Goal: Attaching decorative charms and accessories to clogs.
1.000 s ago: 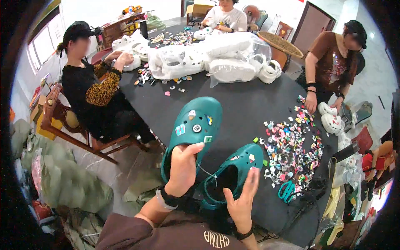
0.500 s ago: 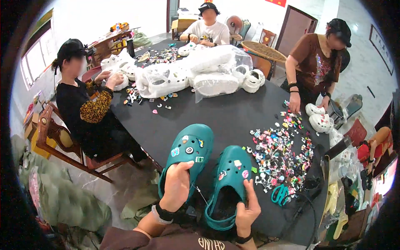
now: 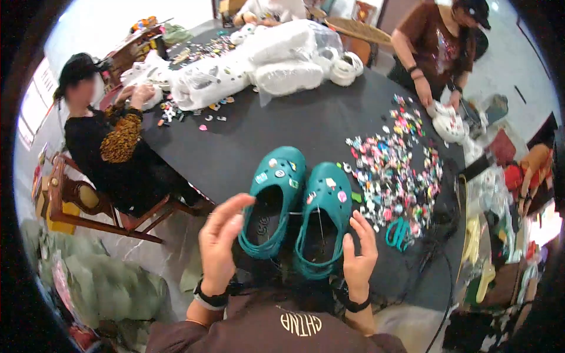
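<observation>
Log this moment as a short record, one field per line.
Left hand: left hand, fingers spread, beside the left teal clog; contact unclear
Right hand: right hand, open, beside the right teal clog; contact unclear
Clogs: side by side, toes away from the wearer, charms on both
Right side of table: loose multicoloured charms
Far side of table: plastic-wrapped white clogs
Co-worker at right: brown top, hands at white clogs
</observation>
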A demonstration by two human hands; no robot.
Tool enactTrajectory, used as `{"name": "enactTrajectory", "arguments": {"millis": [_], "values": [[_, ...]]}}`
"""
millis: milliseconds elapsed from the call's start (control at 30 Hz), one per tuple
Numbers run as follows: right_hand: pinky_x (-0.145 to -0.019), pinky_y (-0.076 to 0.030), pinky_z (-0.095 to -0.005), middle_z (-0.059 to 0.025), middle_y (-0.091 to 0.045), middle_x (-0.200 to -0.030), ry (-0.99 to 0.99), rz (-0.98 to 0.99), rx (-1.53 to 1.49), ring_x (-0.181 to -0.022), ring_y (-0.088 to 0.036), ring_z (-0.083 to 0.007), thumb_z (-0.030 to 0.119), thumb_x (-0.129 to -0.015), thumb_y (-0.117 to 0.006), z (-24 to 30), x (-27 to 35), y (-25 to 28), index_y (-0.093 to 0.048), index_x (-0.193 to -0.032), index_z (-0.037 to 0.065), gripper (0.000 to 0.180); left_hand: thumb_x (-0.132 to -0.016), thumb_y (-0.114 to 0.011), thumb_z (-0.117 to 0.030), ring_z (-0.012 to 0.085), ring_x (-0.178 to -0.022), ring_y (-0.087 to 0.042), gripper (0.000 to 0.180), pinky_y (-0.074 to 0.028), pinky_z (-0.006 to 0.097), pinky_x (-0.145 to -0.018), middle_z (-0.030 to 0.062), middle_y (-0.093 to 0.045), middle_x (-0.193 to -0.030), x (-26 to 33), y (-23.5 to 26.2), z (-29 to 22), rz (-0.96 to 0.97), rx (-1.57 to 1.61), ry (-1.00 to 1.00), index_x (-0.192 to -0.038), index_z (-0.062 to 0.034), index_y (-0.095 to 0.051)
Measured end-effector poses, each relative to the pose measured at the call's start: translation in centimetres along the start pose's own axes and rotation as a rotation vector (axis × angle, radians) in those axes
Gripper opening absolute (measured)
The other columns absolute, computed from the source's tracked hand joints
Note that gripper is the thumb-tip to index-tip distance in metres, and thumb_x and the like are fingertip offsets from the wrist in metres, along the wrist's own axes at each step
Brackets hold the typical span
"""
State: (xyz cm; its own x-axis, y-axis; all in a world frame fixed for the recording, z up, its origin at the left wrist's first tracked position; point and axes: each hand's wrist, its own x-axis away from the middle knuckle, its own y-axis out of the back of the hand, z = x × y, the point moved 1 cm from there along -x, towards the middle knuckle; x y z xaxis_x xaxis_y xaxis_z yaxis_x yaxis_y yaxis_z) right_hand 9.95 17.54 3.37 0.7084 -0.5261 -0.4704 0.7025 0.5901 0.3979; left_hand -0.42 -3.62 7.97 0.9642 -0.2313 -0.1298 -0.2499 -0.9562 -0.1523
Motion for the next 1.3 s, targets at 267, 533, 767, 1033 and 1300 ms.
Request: {"name": "enactTrajectory", "arguments": {"millis": [267,533,767,1033,1300], "values": [[-0.070,-0.049,-0.0351,-0.0131,-0.062,-0.088,-0.013,0.314,0.055,-0.081,-0.061,-0.0269,0.012,-0.080,-0.062,2.9,0.9,-1.9,-0.057,-0.105,-0.001,0.029,-0.091,-0.052,-0.014,0.0234,-0.127,-0.035,0.055,-0.027,0.033,-0.104,0.0172,-0.035,-0.137,-0.4,3.2,8.0,-0.083,-0.199,0.073,-0.137,0.0012,-0.026],[-0.053,-0.050,-0.0398,-0.0184,-0.062,-0.069,-0.125,0.521,0.498,-0.059,-0.063,-0.0326,0.067,-0.076,-0.047,2.5,0.7,-3.3,-0.045,-0.121,-0.006,0.086,-0.067,-0.059,-0.014,0.0283,-0.127,-0.032,0.080,-0.024,0.037,-0.104,0.0188,-0.031,-0.138,2.6,0.1,8.2,0.171,-0.462,-0.079,-0.137,0.0034,-0.025],[-0.041,-0.045,-0.0380,-0.0124,-0.055,-0.049,-0.143,0.420,0.570,-0.041,-0.056,-0.0270,0.048,-0.073,-0.063,2.9,1.6,-5.1,-0.036,-0.132,-0.001,0.081,-0.070,-0.067,-0.043,0.0371,-0.134,-0.013,0.099,-0.013,0.045,-0.107,0.0236,-0.009,-0.145,6.4,0.5,7.3,0.246,-0.703,-0.347,-0.140,0.0035,-0.014],[-0.039,-0.041,-0.0325,-0.0069,-0.048,-0.044,0.209,0.232,0.576,-0.036,-0.049,-0.0203,0.031,-0.064,-0.070,2.4,3.6,-6.1,-0.052,-0.116,-0.006,0.066,-0.073,-0.069,-0.034,0.0403,-0.131,-0.016,0.097,-0.017,0.045,-0.106,0.0280,-0.011,-0.142,6.4,2.4,10.3,0.257,-0.564,-0.232,-0.138,0.0054,-0.008],[-0.050,-0.049,-0.0380,-0.0175,-0.059,-0.054,-0.082,0.584,0.775,-0.051,-0.062,-0.0310,0.053,-0.071,-0.058,5.0,0.9,-7.6,-0.049,-0.119,-0.008,0.078,-0.077,-0.065,-0.034,0.0374,-0.130,-0.021,0.090,-0.019,0.044,-0.106,0.0266,-0.016,-0.140,5.5,3.3,11.4,0.177,-0.478,-0.116,-0.137,0.0074,-0.012]]}}
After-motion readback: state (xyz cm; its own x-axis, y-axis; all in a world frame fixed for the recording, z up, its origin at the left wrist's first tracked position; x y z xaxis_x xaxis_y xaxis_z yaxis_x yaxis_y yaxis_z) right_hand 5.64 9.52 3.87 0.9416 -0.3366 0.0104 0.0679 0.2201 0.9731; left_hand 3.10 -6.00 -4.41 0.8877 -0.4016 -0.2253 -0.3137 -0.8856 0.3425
